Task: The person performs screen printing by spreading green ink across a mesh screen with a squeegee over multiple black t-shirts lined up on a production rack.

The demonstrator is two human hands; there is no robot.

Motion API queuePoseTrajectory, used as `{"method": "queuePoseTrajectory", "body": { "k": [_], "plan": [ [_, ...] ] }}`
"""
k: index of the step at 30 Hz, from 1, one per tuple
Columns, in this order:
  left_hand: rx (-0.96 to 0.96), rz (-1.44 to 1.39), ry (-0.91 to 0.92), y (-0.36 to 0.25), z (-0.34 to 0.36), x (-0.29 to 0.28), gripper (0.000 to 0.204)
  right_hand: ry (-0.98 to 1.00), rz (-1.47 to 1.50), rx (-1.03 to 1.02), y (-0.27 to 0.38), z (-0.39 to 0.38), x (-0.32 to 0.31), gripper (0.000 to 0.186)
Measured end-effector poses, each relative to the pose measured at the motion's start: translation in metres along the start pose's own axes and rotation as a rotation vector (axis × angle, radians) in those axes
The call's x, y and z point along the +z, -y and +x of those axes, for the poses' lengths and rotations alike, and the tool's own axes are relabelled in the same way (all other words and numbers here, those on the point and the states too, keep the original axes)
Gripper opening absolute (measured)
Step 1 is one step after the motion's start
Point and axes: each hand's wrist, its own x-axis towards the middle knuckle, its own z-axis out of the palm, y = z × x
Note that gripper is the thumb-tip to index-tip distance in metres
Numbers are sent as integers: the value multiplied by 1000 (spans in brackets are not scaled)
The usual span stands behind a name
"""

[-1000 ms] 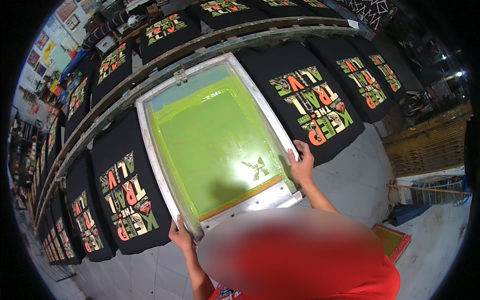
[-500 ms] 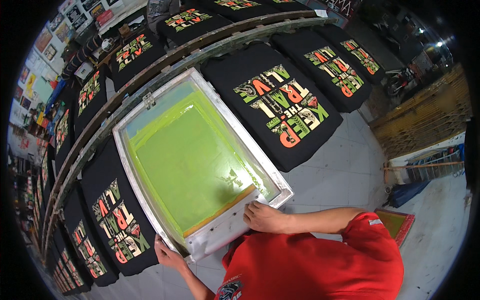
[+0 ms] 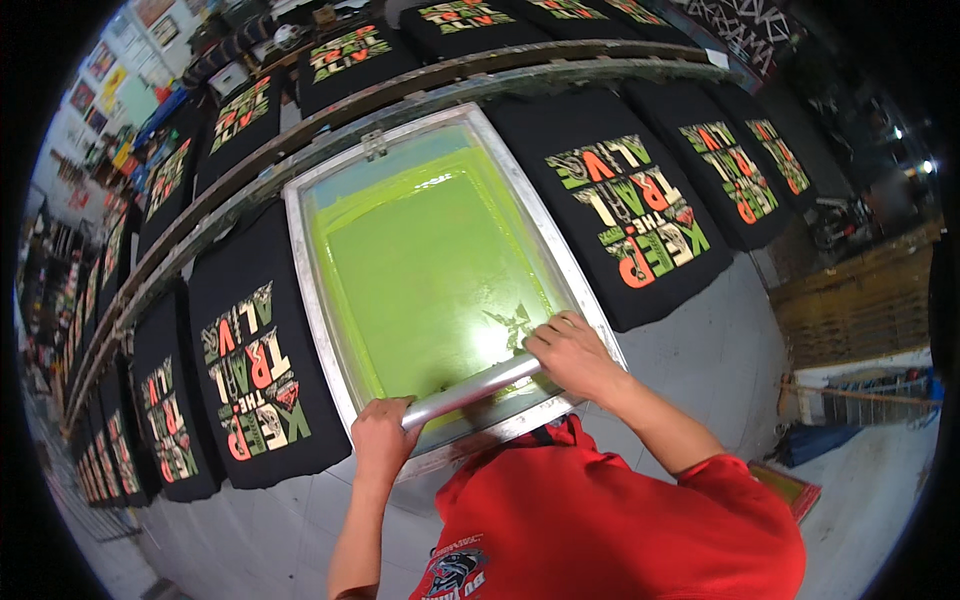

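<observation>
Squeegee point(image 3: 470, 392) now gripped at both ends by left hand point(image 3: 382, 432) and right hand point(image 3: 572, 352), which earlier held the screen frame point(image 3: 300, 262); a print stroke appears imminent.

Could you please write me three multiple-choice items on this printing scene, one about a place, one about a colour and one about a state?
1. Where does the squeegee lie?
A. at the near end of the screen frame
B. on the floor
C. on a printed shirt

2. What colour is the mesh inside the frame?
A. red
B. bright green
C. white

3. How is the squeegee held?
A. by the left hand only
B. by nobody
C. by both hands, the right hand on its other end

Answers: 1 A, the bar crosses the frame's near end; 2 B, the mesh is green throughout; 3 C, each hand grips one end.
</observation>
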Motion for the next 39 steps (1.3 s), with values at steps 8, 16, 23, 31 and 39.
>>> {"method": "queuePoseTrajectory", "body": {
  "k": [8,16,23,31,39],
  "plan": [
    [1,-35,-68,4,-8,4,22,-75,-30,12,0,-6,10,19],
    [-55,86,-136,91,179,-10,30,-255,-164,26,-99,169,21,10],
    [-52,245,-216,168,365,0,37,-157,-278,120,-197,353,40,24],
    [86,314,-135,175,401,-3,37,-25,-217,225,-189,328,39,24],
    [534,28,-43,96,344,20,19,51,-145,499,-64,122,18,29]
  ]
}}
